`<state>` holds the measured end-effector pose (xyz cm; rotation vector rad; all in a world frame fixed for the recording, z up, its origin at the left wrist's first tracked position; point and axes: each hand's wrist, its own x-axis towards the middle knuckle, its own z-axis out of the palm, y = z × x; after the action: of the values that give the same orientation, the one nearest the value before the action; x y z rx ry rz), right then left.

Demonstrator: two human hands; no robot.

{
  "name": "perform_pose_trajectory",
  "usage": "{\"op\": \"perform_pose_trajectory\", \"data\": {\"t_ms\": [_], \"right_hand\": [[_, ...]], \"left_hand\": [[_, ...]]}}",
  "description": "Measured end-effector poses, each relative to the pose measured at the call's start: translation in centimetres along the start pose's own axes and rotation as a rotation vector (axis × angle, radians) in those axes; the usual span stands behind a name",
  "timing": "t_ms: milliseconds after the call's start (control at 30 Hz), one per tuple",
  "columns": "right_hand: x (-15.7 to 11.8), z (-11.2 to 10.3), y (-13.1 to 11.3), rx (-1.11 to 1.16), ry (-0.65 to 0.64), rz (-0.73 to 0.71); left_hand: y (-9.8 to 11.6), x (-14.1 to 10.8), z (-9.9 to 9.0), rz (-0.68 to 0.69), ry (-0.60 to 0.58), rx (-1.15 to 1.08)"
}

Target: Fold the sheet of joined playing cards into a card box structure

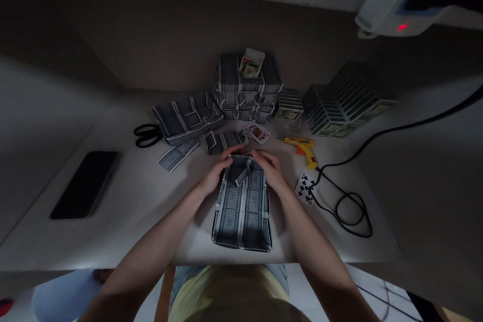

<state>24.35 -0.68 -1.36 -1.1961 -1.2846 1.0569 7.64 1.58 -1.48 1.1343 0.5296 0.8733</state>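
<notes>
An open tray built of joined playing cards point(237, 216), their grey-blue patterned backs showing, rests on the table in front of me. My left hand point(219, 171) wraps round its far left corner, and my right hand point(269, 167) does the same at the far right corner, fingers curled behind the far wall. A small folded card piece point(242, 176) lies inside near that wall. Just beyond my fingers are a folded card piece point(224, 142) and a few face-up playing cards point(258, 132). The fingertips behind the wall are partly hidden.
Scissors point(147, 135), a larger card-built piece point(188, 116) and a phone point(85, 183) lie left. Behind stands a stack of card-built boxes point(249, 93). To the right are a yellow glue gun point(304, 150), its looping black cord point(349, 193) and stacked card packs point(339, 105).
</notes>
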Motion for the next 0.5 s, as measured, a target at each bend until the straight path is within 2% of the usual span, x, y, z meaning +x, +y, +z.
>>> {"op": "perform_pose_trajectory", "data": {"t_ms": [100, 233, 333, 500], "right_hand": [[0.1, 0.5, 0.5, -0.048, -0.016, -0.022], [0.1, 0.7, 0.4, -0.044, -0.023, -0.03], [0.0, 0.7, 0.0, 0.025, -0.008, -0.003], [0.2, 0.4, -0.1, 0.095, 0.158, 0.071]], "left_hand": [[-0.2, 0.0, -0.1, 0.038, -0.047, 0.119], [-0.2, 0.2, -0.2, 0.056, -0.061, 0.132], [0.1, 0.2, -0.2, 0.011, -0.005, 0.112], [0.9, 0.0, -0.3, -0.07, 0.113, 0.04]]}}
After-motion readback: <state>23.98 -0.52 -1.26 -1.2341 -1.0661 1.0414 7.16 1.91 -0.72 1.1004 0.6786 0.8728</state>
